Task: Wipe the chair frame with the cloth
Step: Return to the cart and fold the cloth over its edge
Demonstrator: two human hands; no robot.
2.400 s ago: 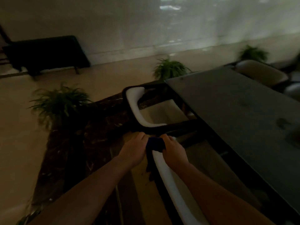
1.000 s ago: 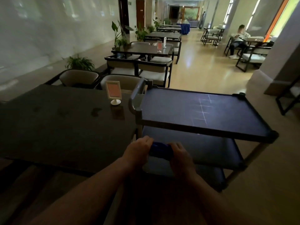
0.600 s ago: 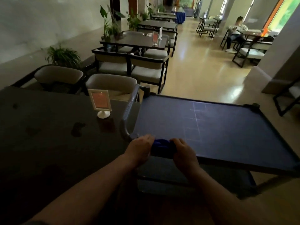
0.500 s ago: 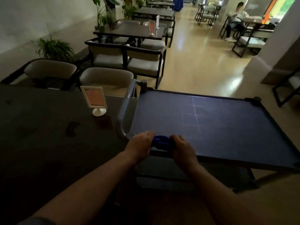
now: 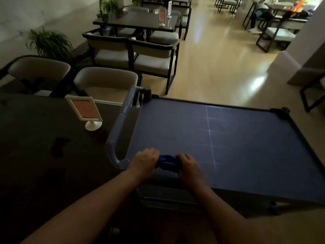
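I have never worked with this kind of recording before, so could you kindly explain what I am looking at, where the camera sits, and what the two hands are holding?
There is no machine here: a person wears one wide-angle camera on the head, looking forward and down, so you see their own forearms and hands. The left hand and the right hand both grip a bunched blue cloth between them, just above the near edge of a blue cart, whose top shelf shows nothing else lying on it. To the left is a dark table with a small sign stand on it. Beyond it stand cushioned chairs with dark frames, the kind the cloth is meant for. None is being wiped at this moment. Farther back are more tables, plants and a shiny floor.
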